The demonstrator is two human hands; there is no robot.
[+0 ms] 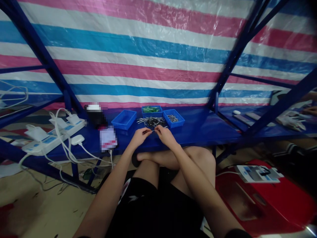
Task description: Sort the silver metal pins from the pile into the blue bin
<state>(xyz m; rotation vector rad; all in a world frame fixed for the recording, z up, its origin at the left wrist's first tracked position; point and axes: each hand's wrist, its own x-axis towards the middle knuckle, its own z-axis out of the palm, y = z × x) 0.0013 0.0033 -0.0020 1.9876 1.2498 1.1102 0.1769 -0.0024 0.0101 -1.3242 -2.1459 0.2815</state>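
Note:
My left hand (141, 136) and my right hand (163, 134) are close together over the front edge of the blue table. Both pinch a small thin light piece (153, 131) between their fingertips. Just behind them lies a loose pile of thin dark and silvery pieces (152, 121). An empty-looking blue tray (124, 119) stands left of the pile. Behind it, another blue tray (152, 107) holds green items. On the right, a third blue tray (182, 121) contains small metallic pieces.
White power strips (42, 145) with tangled cables lie at the left, beside a pixelated device (108, 138). Blue metal frame posts (223, 77) rise at both sides. A red case (284, 198) stands low at the right. Another person's hand (311, 110) shows far right.

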